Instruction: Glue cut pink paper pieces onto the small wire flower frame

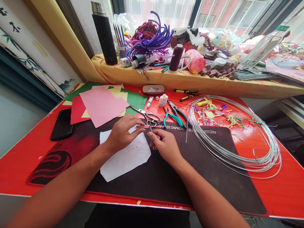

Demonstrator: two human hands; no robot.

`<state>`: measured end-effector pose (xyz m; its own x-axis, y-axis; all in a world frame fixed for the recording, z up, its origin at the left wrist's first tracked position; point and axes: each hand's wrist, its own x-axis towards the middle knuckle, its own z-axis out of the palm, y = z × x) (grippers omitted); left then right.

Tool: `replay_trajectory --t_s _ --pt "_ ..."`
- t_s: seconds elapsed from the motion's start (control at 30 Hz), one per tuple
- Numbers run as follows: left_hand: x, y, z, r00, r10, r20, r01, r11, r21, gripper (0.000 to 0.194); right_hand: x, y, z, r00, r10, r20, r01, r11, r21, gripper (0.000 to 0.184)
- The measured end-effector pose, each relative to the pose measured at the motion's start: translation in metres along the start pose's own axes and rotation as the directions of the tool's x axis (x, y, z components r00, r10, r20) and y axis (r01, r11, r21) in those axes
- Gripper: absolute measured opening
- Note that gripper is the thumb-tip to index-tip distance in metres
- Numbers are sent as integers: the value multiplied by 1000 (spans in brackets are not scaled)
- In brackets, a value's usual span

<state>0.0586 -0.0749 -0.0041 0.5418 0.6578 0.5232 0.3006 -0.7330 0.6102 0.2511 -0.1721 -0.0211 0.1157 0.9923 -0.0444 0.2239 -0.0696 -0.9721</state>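
Both hands meet over the dark desk mat (171, 177). My left hand (123, 131) is closed in a pinch on a narrow pink strip (146, 126), which looks like paper. Fingers of my right hand (165, 144) are pinched on a thin, greyish stem-like piece (150, 129) that meets the strip; its exact kind is too small to make out. Below the left hand lies a white sheet of paper (125, 161), partly covered by that hand. Scissors (148, 117) rest just beyond the fingertips, beside teal-handled pliers (172, 117).
A large wire coil (266, 158) lies at right, around colourful scraps (213, 112). Behind the hands stand a glue bottle (163, 100) and black-handled pliers (179, 114). Coloured paper (102, 104) and a phone (62, 124) lie at left. A crowded sill (133, 74) borders the back.
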Motion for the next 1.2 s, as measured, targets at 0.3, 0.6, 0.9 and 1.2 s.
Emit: replay_trajectory --t_s 0.3,0.6,0.9,1.2 --pt "-2 0 8 1000 16 21 -18 993 120 19 -1 -1 2 1000 6 16 -6 1000 8 28" --pt "-4 -2 10 997 78 25 -82 979 184 17 -1 0 4 999 14 30 -15 999 41 26" --pt "-4 -5 11 991 111 74 -128 950 286 20 -1 -1 6 999 23 46 -24 999 36 32" --pt "-4 -6 12 965 260 23 -251 901 353 15 -1 3 5 998 22 51 -25 998 61 30"
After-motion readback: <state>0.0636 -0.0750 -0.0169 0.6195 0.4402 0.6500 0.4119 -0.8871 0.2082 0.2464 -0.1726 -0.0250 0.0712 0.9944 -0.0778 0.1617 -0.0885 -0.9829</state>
